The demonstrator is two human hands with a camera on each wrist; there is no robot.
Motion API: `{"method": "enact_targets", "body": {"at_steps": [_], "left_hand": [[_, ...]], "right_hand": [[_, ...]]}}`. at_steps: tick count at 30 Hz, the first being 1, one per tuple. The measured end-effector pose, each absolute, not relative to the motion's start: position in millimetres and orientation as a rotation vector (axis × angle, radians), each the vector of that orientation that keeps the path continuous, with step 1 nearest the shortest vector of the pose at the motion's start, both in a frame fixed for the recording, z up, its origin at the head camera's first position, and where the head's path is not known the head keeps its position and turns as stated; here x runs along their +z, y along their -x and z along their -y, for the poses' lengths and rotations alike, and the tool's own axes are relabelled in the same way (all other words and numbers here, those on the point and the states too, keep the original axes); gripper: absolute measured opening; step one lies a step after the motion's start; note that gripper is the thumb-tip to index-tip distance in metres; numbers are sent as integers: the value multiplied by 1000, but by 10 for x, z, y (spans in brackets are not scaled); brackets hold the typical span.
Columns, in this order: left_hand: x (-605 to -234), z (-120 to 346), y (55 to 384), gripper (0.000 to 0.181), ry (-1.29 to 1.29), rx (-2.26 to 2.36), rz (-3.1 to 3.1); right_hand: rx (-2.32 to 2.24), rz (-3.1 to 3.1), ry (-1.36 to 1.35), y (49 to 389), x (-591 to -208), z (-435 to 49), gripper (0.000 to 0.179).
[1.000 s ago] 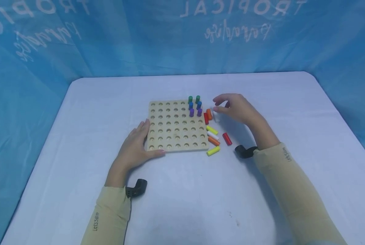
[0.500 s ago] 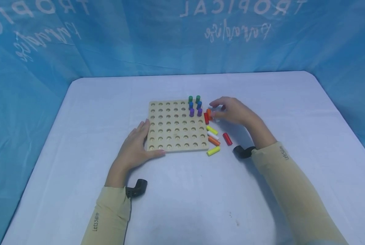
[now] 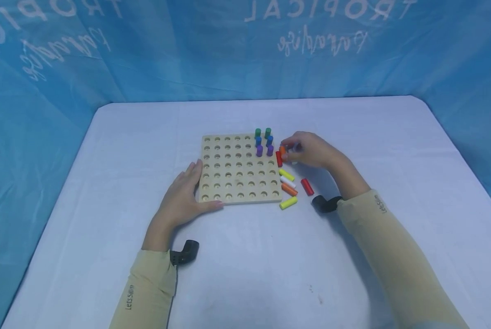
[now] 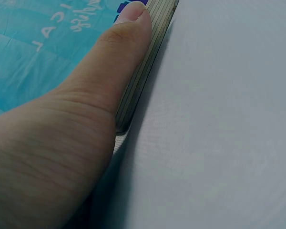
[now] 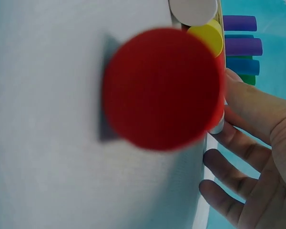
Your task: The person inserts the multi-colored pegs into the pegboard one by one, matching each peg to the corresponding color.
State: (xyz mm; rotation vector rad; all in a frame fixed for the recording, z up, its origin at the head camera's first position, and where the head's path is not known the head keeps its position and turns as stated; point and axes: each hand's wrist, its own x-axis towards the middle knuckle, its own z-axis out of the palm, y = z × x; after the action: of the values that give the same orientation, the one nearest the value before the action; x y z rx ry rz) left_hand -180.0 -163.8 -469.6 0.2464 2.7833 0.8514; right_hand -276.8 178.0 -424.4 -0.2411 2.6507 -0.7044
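A pale wooden pegboard (image 3: 239, 176) with rows of round holes lies on the table in the head view. Green, blue and purple pegs (image 3: 259, 151) stand upright in pairs at its far right. My left hand (image 3: 179, 196) rests against the board's near left corner, thumb along the front edge, fingers along the left side. Just right of the board, my right hand (image 3: 313, 150) pinches an orange peg (image 3: 283, 150) between thumb and index finger. The white peg (image 3: 294, 162) beneath that hand is mostly hidden. In the right wrist view, a near red peg (image 5: 162, 90) hides the fingertip contact.
Beside the board's right edge lie loose pegs: red (image 3: 279, 159), yellow (image 3: 286, 174), white (image 3: 288, 182), orange (image 3: 289, 189) and a second yellow (image 3: 288, 203). Another red peg (image 3: 307, 187) lies farther right. A blue curtain (image 3: 229, 59) hangs behind the white-covered table (image 3: 245, 274).
My right hand has moved left and slightly nearer, from above the white peg to the orange peg, and its thumb and index finger have closed around it. My left hand stays put.
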Motion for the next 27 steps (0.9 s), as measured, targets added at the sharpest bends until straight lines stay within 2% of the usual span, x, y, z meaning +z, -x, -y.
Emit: {"method": "enact_targets", "body": {"at_steps": [27], "left_hand": [[-4700, 1638, 1794, 133, -238, 857, -2776]], "right_hand": [[-763, -2639, 201, 2774, -4262, -1765, 48]]}}
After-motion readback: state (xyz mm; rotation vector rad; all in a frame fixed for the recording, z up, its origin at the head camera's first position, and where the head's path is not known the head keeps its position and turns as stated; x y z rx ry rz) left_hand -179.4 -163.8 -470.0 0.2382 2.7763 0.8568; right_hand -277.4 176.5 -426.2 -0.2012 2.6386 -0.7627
